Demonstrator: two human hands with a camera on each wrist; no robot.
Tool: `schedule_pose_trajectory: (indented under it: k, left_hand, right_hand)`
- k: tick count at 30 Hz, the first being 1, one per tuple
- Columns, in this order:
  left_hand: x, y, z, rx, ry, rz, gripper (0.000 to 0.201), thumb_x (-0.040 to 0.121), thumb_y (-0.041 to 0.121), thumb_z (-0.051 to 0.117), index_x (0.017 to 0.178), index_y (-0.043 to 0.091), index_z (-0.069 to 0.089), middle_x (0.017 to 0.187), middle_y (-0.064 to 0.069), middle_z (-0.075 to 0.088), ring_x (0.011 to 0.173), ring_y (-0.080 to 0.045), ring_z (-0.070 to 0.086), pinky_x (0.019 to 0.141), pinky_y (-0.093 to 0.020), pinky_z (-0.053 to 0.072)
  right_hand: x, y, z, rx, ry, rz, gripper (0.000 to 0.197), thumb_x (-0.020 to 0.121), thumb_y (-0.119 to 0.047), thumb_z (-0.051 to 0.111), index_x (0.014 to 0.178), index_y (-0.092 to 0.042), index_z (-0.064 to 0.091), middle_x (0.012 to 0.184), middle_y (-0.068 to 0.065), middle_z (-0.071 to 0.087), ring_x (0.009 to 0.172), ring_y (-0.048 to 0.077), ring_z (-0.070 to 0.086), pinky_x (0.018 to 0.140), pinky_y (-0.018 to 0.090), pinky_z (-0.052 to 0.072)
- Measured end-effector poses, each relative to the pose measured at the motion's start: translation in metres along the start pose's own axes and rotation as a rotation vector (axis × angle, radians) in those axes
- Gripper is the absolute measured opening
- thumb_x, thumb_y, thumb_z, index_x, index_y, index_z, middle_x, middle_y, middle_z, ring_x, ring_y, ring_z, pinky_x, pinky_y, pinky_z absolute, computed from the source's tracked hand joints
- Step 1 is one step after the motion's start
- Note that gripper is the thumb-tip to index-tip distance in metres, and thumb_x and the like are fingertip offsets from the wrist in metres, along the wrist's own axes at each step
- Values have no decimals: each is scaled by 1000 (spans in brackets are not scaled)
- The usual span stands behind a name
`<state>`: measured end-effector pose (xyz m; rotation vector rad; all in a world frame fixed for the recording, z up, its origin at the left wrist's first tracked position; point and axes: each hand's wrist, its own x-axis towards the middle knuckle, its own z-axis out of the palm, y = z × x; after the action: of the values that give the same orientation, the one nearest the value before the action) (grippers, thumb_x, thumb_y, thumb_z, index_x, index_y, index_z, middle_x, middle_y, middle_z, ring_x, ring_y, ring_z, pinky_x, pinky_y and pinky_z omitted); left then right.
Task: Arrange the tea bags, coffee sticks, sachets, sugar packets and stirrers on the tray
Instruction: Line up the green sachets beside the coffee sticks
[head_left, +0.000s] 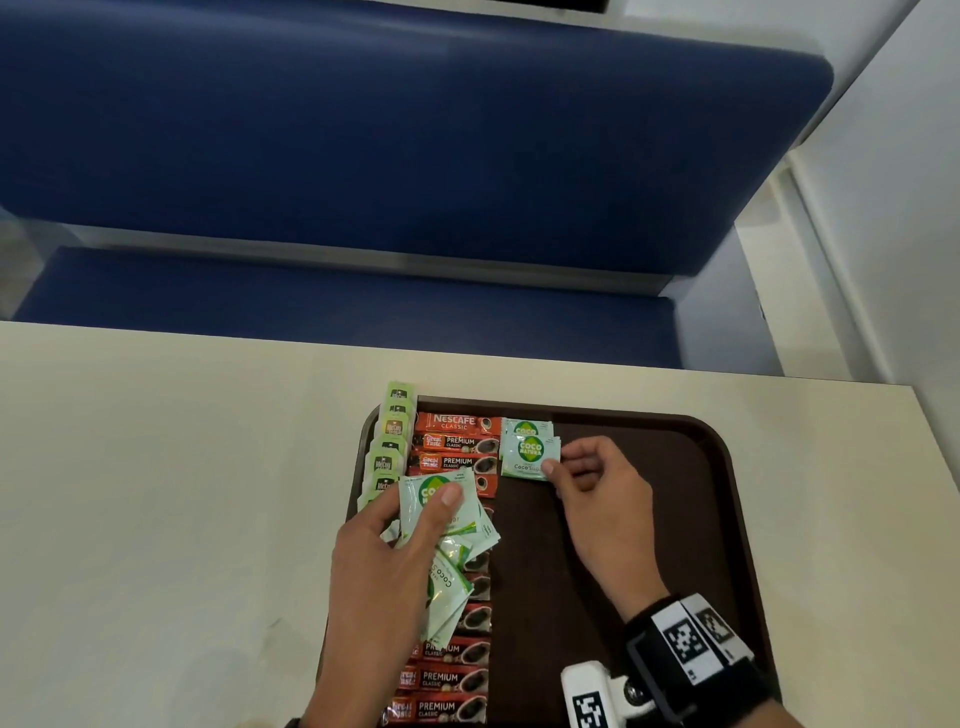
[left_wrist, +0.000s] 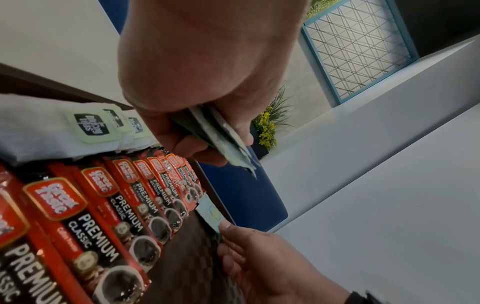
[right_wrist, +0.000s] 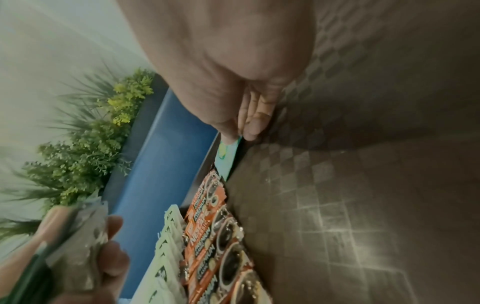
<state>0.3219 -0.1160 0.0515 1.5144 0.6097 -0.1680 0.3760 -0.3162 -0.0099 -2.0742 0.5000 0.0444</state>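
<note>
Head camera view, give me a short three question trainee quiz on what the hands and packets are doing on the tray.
1. True or false: the left hand holds a bunch of Coco Natura sugar packets.
2. What is the right hand pinching?
3. Which column lies between the McCoy tea bags and the sugar packets laid on the brown tray? A: stirrers. B: coffee sticks. C: nothing.

Key: 1 true. 2 a Coco Natura sugar packet on the tray. 3 B.
</note>
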Motion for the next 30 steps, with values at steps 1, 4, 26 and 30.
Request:
schedule_pose_trajectory:
  k: [1, 4, 26, 30]
  left_hand:
    - [0, -1, 0, -2, 1, -6, 18, 90, 39, 77, 103, 29, 82, 91, 8, 84, 77, -13, 82, 55, -17, 57]
    - [0, -2, -1, 7, 5, -15, 18, 91, 39, 77, 104, 28, 82, 91, 10, 84, 78, -11, 82, 56, -16, 57]
    - [4, -2, 2, 4, -7, -23, 16, 93, 39, 77, 104, 28, 82, 94, 5, 85, 82, -19, 83, 80, -52, 67]
    - [6, -2, 2, 5, -7, -10, 17, 92, 40, 77, 104, 29, 82, 94, 7, 84, 81, -17, 83, 78, -51, 67]
  right_hand:
    - [0, 1, 0, -24, 9, -20, 23, 90, -24, 85, 104, -24, 67, 95, -9, 70, 81, -2, 66, 67, 10, 52]
    - [-1, 3, 0, -101, 2, -79, 34, 88, -28, 87, 113, -26, 64, 101, -11, 64, 79, -2, 62, 68, 11, 51]
    - [-1, 4, 11, -207, -41, -179, 42, 88, -29, 86, 121, -32, 59, 107, -14, 58, 82, 1, 56, 69, 11, 44]
    - [-2, 5, 11, -211, -46, -186, 42, 88, -30, 86, 121, -31, 60, 109, -13, 59, 82, 2, 57, 70, 13, 45]
